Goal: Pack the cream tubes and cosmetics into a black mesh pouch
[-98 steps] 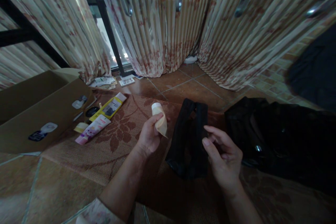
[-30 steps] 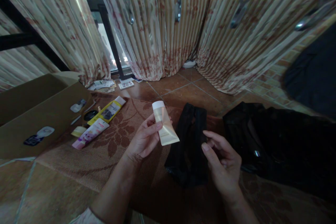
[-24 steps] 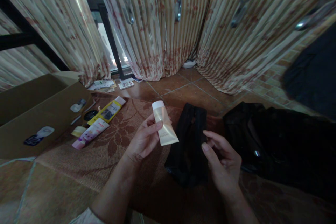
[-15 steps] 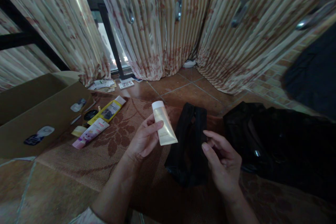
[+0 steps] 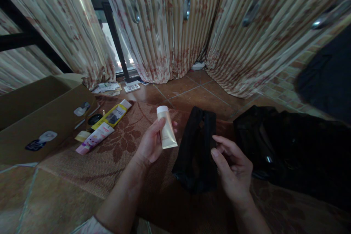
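Note:
A pale gold squeeze tube [image 5: 168,131] with a white cap is held in my left hand [image 5: 151,142], cap end up and thumb across its front. Just right of it, a black zip pouch [image 5: 183,161] lies with its top gaping; its dark inside cannot be made out. My right hand [image 5: 234,166] pinches the pouch's right edge between thumb and fingers. Further left on the brown patterned mat [image 5: 120,168] lie a pink and white tube [image 5: 94,139], a yellow tube [image 5: 113,115], a small pale yellow jar [image 5: 82,136] and a round black item [image 5: 94,120].
An open cardboard box [image 5: 49,124] stands at the left. To the right sits a large black bag [image 5: 296,150]. Papers [image 5: 106,87] and a white printed card [image 5: 132,87] lie near the striped curtains [image 5: 153,44]. Metal hooks [image 5: 187,3] hang from a dark bar above.
My left hand has turned the pale gold tube more upright and shifted it slightly left, away from the pouch. My right hand stays at the pouch's edge.

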`<state>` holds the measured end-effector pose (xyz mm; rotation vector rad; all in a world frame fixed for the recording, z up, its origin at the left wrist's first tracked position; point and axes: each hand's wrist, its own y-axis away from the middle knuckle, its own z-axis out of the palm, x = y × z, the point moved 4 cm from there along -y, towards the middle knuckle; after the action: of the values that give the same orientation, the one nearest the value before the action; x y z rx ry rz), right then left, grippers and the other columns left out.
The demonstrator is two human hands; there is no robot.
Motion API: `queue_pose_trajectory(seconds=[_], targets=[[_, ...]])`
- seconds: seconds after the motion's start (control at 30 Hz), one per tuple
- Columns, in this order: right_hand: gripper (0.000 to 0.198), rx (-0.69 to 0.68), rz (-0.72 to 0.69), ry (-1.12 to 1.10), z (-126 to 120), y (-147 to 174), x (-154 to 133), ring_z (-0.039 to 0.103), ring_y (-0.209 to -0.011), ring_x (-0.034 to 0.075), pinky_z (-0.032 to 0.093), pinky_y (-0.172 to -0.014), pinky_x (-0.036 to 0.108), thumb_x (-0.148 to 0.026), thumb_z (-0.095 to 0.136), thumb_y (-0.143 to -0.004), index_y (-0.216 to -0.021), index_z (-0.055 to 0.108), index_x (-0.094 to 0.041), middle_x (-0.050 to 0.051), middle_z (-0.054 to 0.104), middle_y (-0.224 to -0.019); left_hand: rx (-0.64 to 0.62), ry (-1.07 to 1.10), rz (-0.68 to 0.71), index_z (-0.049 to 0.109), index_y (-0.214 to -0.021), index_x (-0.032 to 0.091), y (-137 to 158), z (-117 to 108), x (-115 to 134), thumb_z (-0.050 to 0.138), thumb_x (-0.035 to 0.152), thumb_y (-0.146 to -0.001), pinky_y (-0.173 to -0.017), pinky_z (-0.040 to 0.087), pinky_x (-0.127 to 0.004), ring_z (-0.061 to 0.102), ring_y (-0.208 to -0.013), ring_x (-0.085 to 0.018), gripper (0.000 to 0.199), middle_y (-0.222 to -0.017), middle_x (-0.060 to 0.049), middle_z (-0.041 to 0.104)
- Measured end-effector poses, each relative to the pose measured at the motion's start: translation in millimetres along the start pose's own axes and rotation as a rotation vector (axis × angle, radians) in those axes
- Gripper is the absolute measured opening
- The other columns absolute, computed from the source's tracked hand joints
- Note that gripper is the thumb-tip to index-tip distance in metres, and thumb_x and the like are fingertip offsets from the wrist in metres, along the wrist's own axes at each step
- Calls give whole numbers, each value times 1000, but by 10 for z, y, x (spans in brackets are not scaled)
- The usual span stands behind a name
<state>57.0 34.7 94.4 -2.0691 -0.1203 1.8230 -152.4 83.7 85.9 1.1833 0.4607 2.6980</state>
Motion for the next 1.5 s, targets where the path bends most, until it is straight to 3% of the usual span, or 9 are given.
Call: queue_pose_trajectory(seconds=[0.23, 0.47, 0.73, 0.97, 1.5], targets=[[26, 6, 11, 17, -8, 5, 3, 47, -54, 7, 40, -48, 18, -25, 67, -81, -107, 69, -25, -5, 51, -65, 5, 46, -79, 57, -117, 12, -6, 35, -29, 45, 35, -93, -66, 56, -30, 69, -75, -20, 36, -94, -12, 71], [26, -2, -9, 10, -9, 4, -6, 46, -53, 7, 40, -48, 19, -24, 67, -82, -108, 68, -24, -5, 51, -63, -2, 81, -99, 59, -117, 8, -38, 23, -60, 41, 29, -92, -74, 55, -32, 68, -79, -21, 37, -95, -14, 72], [26, -3, 7, 33, 0, -7, -22, 43, -50, 7, 35, -44, 19, -25, 66, -82, -108, 68, -23, -5, 50, -62, -12, 27, -59, 64, -102, 14, -31, 6, -63, 58, 20, -81, -67, 51, -23, 64, -70, -13, 23, -90, -6, 70], [26, -3, 1, 21, -6, -2, -20, 44, -52, 8, 37, -46, 19, -24, 67, -81, -108, 68, -23, -5, 50, -63, -46, -55, 20, 64, -97, 16, -49, -30, -52, 79, 21, -63, -64, 46, -22, 60, -65, -10, 37, -81, 0, 67], [25, -4, -4, 30, -3, -8, -30, 46, -53, 8, 38, -47, 20, -25, 66, -82, -107, 68, -24, -5, 51, -64, -51, -171, 69, 67, -84, 15, -33, -22, -80, 83, 21, -55, -60, 40, -23, 56, -59, -10, 33, -71, 0, 66]])
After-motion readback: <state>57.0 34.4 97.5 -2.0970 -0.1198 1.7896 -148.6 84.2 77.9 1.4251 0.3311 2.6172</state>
